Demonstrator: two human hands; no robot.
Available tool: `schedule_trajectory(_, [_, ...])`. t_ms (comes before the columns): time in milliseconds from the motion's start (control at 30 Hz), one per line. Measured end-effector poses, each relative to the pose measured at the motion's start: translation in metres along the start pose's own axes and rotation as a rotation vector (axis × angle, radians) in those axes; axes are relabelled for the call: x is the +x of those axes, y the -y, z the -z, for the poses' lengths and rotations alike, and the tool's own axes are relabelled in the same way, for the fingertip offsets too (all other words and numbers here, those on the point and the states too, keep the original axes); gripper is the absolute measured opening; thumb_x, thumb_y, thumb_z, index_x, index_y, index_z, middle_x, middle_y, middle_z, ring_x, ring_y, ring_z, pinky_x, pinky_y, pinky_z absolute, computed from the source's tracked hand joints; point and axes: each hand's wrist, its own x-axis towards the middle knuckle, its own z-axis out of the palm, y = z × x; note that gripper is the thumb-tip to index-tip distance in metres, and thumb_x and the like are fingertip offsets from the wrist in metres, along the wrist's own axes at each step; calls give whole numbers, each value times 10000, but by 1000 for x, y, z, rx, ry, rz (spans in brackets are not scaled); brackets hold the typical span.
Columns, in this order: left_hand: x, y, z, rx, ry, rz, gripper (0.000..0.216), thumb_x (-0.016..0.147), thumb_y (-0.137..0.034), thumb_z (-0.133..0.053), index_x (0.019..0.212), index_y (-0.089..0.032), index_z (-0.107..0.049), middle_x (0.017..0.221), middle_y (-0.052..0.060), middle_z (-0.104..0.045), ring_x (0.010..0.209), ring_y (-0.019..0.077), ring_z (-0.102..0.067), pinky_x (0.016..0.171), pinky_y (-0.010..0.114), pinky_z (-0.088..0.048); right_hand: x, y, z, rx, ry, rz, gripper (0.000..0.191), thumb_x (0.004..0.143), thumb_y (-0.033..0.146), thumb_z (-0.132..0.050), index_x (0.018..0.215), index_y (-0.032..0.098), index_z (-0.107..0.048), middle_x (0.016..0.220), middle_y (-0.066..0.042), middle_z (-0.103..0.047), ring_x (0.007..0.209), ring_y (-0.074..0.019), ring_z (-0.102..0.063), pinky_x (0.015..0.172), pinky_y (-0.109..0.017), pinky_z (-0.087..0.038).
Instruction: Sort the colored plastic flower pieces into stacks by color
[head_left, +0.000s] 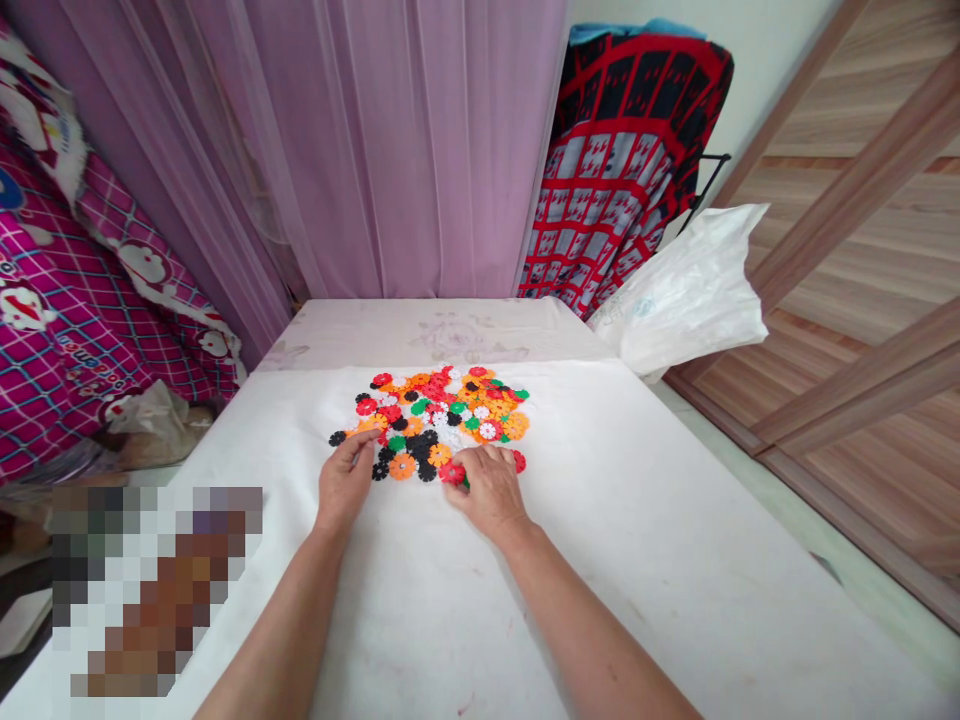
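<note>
A spread pile of flower-shaped plastic discs (426,440) in red, orange, black, white and green lies on the white-covered table (600,560). My left hand (347,478) is at the pile's near left edge, fingers stretched toward the discs and nothing visible in them. On the near right side, my right hand (491,488) curves low over several discs, with thumb and fingers apart. A red disc (451,472) shows at its fingertips, and a green one is partly covered by the hand. Whether those fingers press on the discs is hidden.
A white plastic bag (686,295) stands by the table's far right side. Behind the table hangs a purple curtain (420,150). Patterned magenta fabric (97,300) is on the left, red-and-black cloth (607,170) at the back right, and wooden doors (862,250) on the right.
</note>
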Motion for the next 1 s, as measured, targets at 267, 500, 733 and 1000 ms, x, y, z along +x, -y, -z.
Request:
schedule_trajectory(267, [0,-1,1,-14,-5,-15,317,796,-407,-521,967,-244,-732,1042,30,-753,1017,218,-670,951,357,-492,-12,-61,27,23,-145,-206,185,768,331,-690,906,223,-631,867,-17,-708,841,-196,-583,790,-319,-332])
schedule_trajectory(500, [1,3,1,8,3,-15,339,802,-421,-514,988,-240,-731,1052,33,-751,1003,215,-670,929,350,-495,-17,-83,32,-11,-88,-230,152,771,321,-677,887,229,-644,869,-4,-713,851,-190,-589,789,-312,-326])
schedule_trajectory(733, [1,2,0,-30,3,-8,348,794,-424,-519,989,-228,-730,1050,34,-753,1014,212,-667,942,346,-486,-18,-78,32,-18,0,-216,124,773,303,-654,868,224,-649,884,-14,-702,880,-200,-580,784,-308,-325])
schedule_trajectory(1000, [1,2,1,-32,6,-12,345,800,-423,-523,996,-229,-729,1060,37,-749,1024,215,-666,954,355,-485,-19,-77,29,-22,47,-205,302,772,308,-641,1064,233,-651,1054,-52,-697,968,-225,-574,812,-319,-344])
